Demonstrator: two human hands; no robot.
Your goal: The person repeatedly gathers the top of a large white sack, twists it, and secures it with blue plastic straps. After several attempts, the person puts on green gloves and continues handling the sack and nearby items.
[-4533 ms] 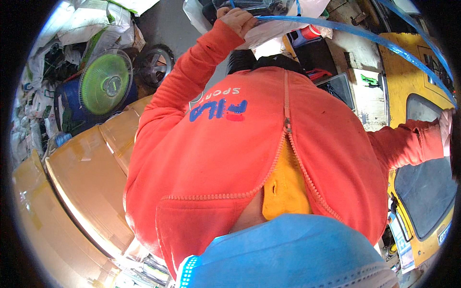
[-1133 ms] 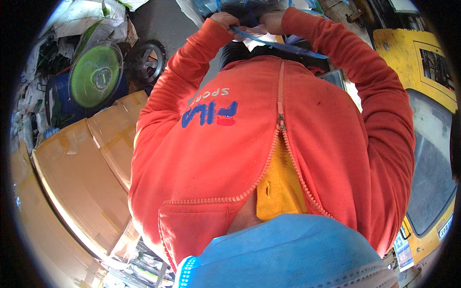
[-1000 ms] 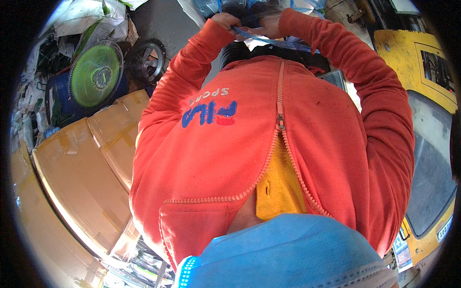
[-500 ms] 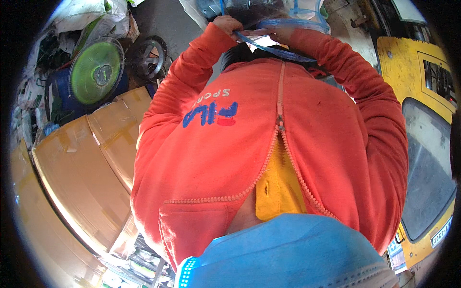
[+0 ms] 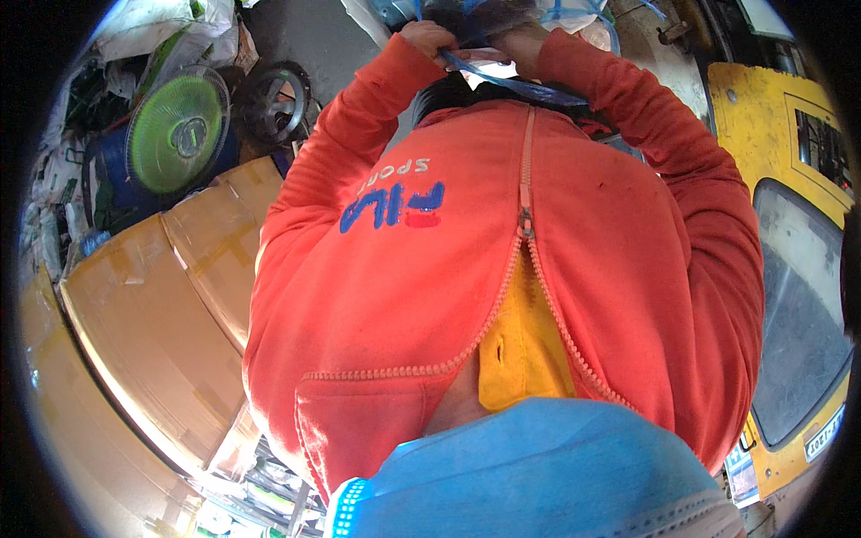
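Observation:
Both my arms, in red sleeves, reach to the top of the head view. My left hand (image 5: pixel 429 39) is closed on a blue plastic strip (image 5: pixel 529 90), which runs from it to the right below my other hand. Nearby, my right hand (image 5: pixel 518 45) lies in shadow; its fingers are mostly hidden, so its grip cannot be made out. Just beyond both hands is a clear plastic bag (image 5: pixel 502 16) with dark contents, cut off by the upper edge. More blue strip (image 5: pixel 574 13) shows around it.
To the left stand large cardboard boxes (image 5: pixel 152 314), a green fan (image 5: pixel 178 134) and a dark wheel-shaped part (image 5: pixel 273 103). A yellow machine body with a window (image 5: pixel 798 296) stands on the right. My red jacket (image 5: pixel 610 269) and blue mask (image 5: pixel 538 475) fill the middle and bottom.
Both hands have shifted slightly upward. The blue strip that stretched above my right hand has moved up, and a loose piece of it now shows further right.

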